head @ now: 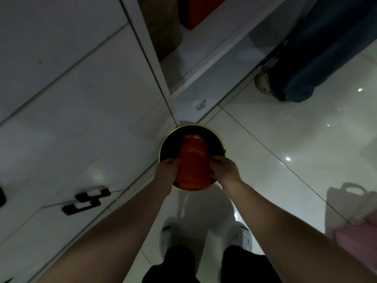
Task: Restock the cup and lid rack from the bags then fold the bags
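A folded orange plastic bag (193, 162) is held flat over the mouth of a round black bin with a yellow-green rim (169, 137) on the floor. My left hand (166, 170) grips the bag's left edge and my right hand (224, 170) grips its right edge, fingers curled round the folds. The bag's lower end hangs over the bin's near rim. No cup or lid rack is in view.
White cabinet doors with black handles (87, 200) fill the left. An open shelf (183, 48) holds a brown box and a red box. Another person's jeans leg (318, 58) stands at top right. A white tote bag (350, 203) sits at right on the glossy tiles.
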Motion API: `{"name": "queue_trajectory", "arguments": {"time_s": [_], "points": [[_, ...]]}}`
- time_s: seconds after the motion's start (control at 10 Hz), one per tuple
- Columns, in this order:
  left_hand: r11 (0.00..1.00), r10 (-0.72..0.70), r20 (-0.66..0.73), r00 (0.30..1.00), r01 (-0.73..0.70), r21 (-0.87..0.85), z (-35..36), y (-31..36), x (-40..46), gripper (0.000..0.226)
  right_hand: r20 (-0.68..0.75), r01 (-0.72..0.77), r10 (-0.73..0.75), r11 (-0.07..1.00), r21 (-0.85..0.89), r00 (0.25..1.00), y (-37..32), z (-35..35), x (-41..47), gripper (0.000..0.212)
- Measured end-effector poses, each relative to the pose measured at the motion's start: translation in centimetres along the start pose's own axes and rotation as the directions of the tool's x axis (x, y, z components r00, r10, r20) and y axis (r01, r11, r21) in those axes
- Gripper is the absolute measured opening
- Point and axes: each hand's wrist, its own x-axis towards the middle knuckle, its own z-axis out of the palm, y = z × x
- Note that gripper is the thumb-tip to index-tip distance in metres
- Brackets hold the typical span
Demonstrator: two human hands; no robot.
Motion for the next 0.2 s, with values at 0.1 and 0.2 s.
{"name": "queue_trajectory", "arguments": {"time_s": [0.1, 0.2], "points": [[0.999, 0.006, -0.018, 1.0, -0.005, 0.043, -0.5, 0.5, -0.3, 0.023, 0.0, -0.04, 0.04, 0.994, 0.103, 0.999, -1.0, -0.7, -0.2, 0.023], [0.996, -0.083, 0.018, 0.996, 0.084, -0.035, -1.0, 1.5, -2.3, 0.026, -0.013, -0.059, 0.061, 0.988, 0.141, 0.998, -2.2, -1.9, -2.1, 0.019]]}}
